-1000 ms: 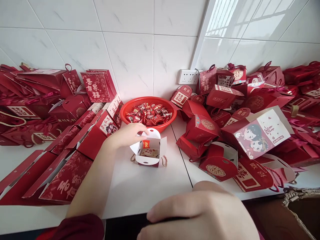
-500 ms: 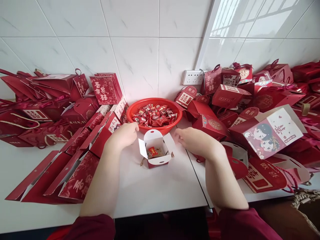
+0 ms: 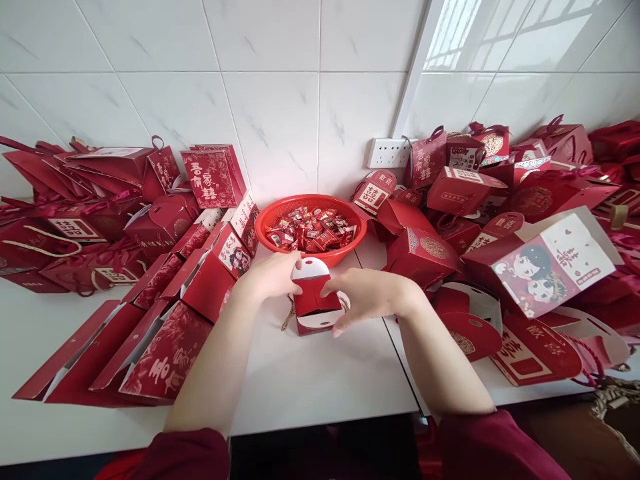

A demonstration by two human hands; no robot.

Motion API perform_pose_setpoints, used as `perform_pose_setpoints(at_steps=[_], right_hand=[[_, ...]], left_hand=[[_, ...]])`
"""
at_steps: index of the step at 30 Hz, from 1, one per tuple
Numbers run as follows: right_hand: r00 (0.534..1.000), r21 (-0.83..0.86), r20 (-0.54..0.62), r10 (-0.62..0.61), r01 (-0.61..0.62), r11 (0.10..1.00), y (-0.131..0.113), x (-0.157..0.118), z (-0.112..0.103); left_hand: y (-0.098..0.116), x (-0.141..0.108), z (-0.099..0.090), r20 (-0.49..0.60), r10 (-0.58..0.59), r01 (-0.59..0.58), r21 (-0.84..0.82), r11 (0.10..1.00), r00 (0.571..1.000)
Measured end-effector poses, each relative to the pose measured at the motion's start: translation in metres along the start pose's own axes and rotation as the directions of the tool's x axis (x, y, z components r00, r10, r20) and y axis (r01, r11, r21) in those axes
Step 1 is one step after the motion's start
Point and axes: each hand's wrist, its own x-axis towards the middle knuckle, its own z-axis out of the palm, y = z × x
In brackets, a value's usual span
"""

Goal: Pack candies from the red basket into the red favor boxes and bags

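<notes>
A small red gift box [image 3: 316, 297] stands on the white table in front of me, its two side flaps folded inward over the opening. The rounded back and front flaps show their white insides, and the contents are covered. At the box's back left is my left hand [image 3: 273, 275], fingers apart, touching the flap edge. My right hand [image 3: 367, 293] spans the right side with thumb and fingers spread, fingertips at the folded flap. Twisted cord shows at both sides of the box. Just behind it sits a red plastic basket [image 3: 263, 230] with many wrapped sweets [image 3: 315, 228].
Red gift boxes [image 3: 155, 357] stand in rows at the left, with more bags and boxes behind them. Many red boxes [image 3: 425, 250] are heaped at the right. A wall socket [image 3: 389, 153] and tiled wall are at the back. A cardboard carton [image 3: 570, 420] stands at the lower right.
Both hands have moved inward to the box. Its two side flaps, spread outward before, are now folded in, covering the packet that showed inside.
</notes>
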Motion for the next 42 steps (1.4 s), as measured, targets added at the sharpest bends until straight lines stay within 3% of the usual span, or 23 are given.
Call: perform_pose_setpoints(at_steps=[2, 8, 10, 12, 15, 19, 23, 27, 30, 36, 39, 42], right_hand=[[0.997, -0.002, 0.011, -0.076, 0.076, 0.997, 0.005, 0.002, 0.003], [0.984, 0.047, 0.043, -0.170, 0.168, 0.985, 0.009, 0.008, 0.005], [0.996, 0.002, 0.003, -0.085, 0.085, 0.996, 0.008, 0.015, 0.007], [0.996, -0.078, -0.053, 0.072, -0.076, 0.994, 0.008, 0.023, 0.011], [0.974, -0.132, -0.032, 0.223, -0.225, 0.965, 0.011, 0.035, 0.016], [0.981, -0.114, 0.015, 0.191, -0.188, 0.975, 0.019, 0.042, 0.017], [0.987, -0.085, 0.065, 0.150, -0.144, 0.986, 0.023, 0.039, 0.013], [0.989, -0.126, -0.042, 0.138, -0.143, 0.982, 0.027, 0.031, 0.008], [0.988, -0.127, -0.081, 0.130, -0.139, 0.982, 0.032, 0.030, 0.008], [0.975, -0.027, -0.219, 0.036, -0.043, 0.999, 0.029, 0.041, 0.018], [0.977, -0.069, -0.197, 0.086, -0.101, 0.992, 0.020, 0.049, 0.027], [0.968, -0.079, -0.200, 0.153, -0.171, 0.982, 0.016, 0.057, 0.035]], left_hand=[[-0.002, 0.004, 0.004, -0.053, -0.048, 0.050, 0.042, 0.998, 0.997], [-0.010, 0.012, 0.009, 0.029, 0.030, -0.028, -0.056, 0.998, 0.999], [-0.008, 0.010, 0.007, 0.024, 0.063, -0.062, -0.063, 0.996, 0.998], [-0.004, 0.006, 0.003, 0.030, 0.143, -0.139, -0.100, 0.985, 0.989], [0.002, 0.000, -0.002, 0.025, 0.248, -0.240, -0.172, 0.955, 0.968], [0.011, -0.006, 0.001, 0.093, 0.248, -0.229, -0.178, 0.957, 0.964], [0.019, -0.008, 0.023, 0.156, 0.229, -0.208, -0.141, 0.968, 0.961], [0.015, -0.008, 0.052, 0.099, 0.184, -0.182, -0.025, 0.983, 0.978], [0.005, -0.011, 0.068, 0.042, 0.224, -0.223, -0.021, 0.974, 0.974], [0.002, -0.018, 0.085, -0.139, 0.233, -0.245, -0.073, 0.967, 0.962], [0.004, -0.021, 0.091, -0.239, 0.193, -0.220, -0.093, 0.971, 0.952], [0.000, -0.028, 0.093, -0.294, 0.226, -0.279, -0.153, 0.948, 0.929]])
